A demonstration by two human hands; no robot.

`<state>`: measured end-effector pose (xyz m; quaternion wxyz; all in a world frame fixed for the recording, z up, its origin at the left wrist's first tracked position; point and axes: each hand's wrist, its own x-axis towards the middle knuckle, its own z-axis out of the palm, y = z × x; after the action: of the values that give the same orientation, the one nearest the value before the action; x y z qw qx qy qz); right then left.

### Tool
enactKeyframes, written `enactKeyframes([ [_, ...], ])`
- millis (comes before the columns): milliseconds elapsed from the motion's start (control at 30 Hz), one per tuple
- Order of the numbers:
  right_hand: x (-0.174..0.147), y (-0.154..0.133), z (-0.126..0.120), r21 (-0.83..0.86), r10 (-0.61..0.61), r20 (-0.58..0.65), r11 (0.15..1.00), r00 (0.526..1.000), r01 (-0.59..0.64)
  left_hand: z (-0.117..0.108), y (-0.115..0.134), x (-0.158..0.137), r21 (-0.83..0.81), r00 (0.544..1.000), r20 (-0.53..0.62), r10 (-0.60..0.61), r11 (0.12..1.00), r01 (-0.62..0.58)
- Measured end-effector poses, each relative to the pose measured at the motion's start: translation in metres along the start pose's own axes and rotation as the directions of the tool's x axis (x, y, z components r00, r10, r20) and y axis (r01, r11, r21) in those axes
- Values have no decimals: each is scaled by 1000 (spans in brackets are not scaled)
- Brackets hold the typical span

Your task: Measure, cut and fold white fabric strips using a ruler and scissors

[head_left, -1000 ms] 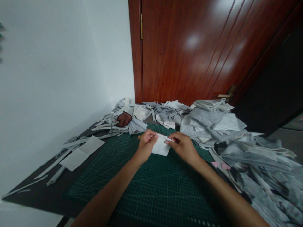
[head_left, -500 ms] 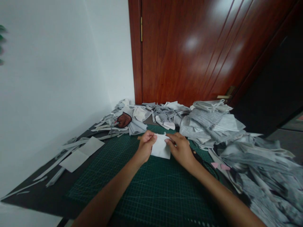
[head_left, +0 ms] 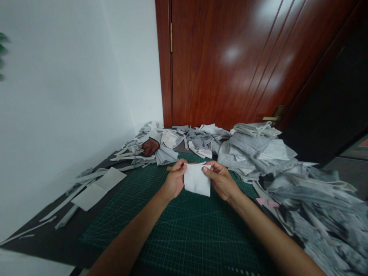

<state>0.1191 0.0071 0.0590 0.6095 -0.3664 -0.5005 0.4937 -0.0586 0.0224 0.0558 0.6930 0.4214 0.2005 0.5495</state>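
Note:
A small white piece of fabric (head_left: 197, 181), roughly square, is held up above the green cutting mat (head_left: 184, 226). My left hand (head_left: 174, 179) pinches its upper left corner between thumb and fingers. At the upper right corner my right hand (head_left: 221, 178) grips it, thumb in front and fingers behind. The top edge between the hands looks slightly parted, like two layers. Most of my fingers are hidden behind the fabric.
Grey and white cloth is heaped along the back and in a large pile (head_left: 255, 149) at right. A brown-red piece (head_left: 150, 147) with dark edging lies back left. Pale sheets (head_left: 99, 188) and strips lie at left; pink scraps (head_left: 273, 203) at right. Behind stands a wooden door (head_left: 224, 69).
My right hand has shifted outward to the fabric's upper right corner and turned, thumb in front. More of the white fabric shows, spread between both hands.

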Motion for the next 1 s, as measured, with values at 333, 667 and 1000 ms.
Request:
enactKeyframes([
  [333, -2, 0, 2, -14, -188, -104, 982, 977, 188, -7, -9, 4, 151, 997, -28, 78, 986, -73],
  [667, 0, 7, 3, 3, -168, -262, 985, 950, 175, -5, -18, 6, 167, 983, -31, 179, 971, -171],
  [1000, 2, 2, 4, 55, -95, -275, 992, 957, 114, -1, -17, 3, 79, 988, -29, 153, 985, -151],
])
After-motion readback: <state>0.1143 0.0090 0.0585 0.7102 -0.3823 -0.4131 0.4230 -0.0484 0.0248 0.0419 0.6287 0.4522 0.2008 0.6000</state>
